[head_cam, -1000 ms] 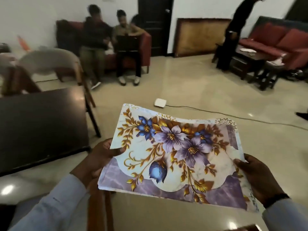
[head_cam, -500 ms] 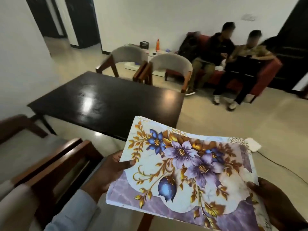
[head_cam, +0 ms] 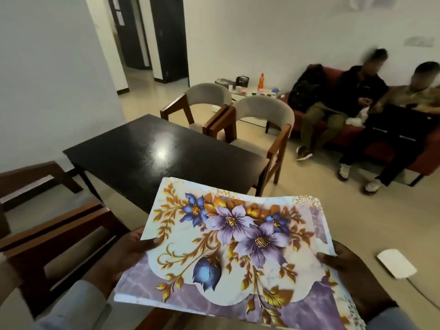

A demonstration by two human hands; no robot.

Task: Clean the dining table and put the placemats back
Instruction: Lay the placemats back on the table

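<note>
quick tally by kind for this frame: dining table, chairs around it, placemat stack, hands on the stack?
Dining table: 1
Chairs at the far side: 2
Chairs at the near side, partly cut off: at least 1
Placemat stack: 1 stack; several edges show, sheet count cannot be told
Hands gripping the stack: 2, left hand, right hand
Total: 7

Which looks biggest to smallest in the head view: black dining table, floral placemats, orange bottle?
1. Floral placemats, only because the camera is close.
2. Black dining table.
3. Orange bottle, far away.
</note>
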